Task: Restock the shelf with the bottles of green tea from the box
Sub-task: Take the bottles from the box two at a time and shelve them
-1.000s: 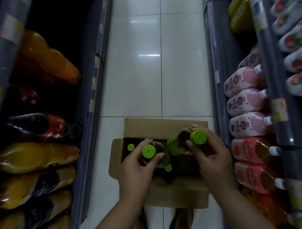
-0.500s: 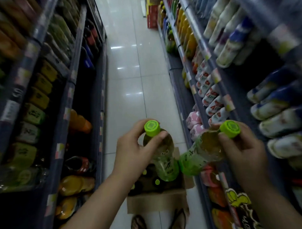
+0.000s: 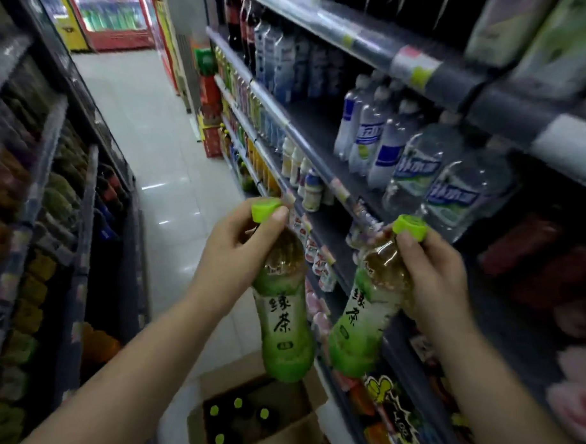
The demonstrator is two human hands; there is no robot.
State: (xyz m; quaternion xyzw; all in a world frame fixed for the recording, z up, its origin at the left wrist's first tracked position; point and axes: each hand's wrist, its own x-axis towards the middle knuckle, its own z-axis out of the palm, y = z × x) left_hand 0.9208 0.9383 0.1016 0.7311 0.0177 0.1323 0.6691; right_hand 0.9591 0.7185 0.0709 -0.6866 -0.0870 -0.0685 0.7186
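My left hand (image 3: 234, 248) grips a green tea bottle (image 3: 284, 325) by its neck, just under the green cap, and the bottle hangs upright over the box. My right hand (image 3: 431, 276) holds a second green tea bottle (image 3: 363, 322) near its cap, tilted with its base toward the left one. Both bottles are in the air beside the right-hand shelf (image 3: 319, 148). The open cardboard box (image 3: 292, 431) stands on the floor below, with several green-capped bottles inside.
Shelving on the right holds water bottles (image 3: 412, 171) at hand height and pink and red drinks lower down. Another shelf unit (image 3: 61, 203) full of bottles lines the left. A tiled aisle floor (image 3: 156, 160) runs ahead to a red cooler (image 3: 112, 22).
Both hands have lifted the two bottles out of the box and up to shelf height. My view has swung up from the floor to along the aisle.
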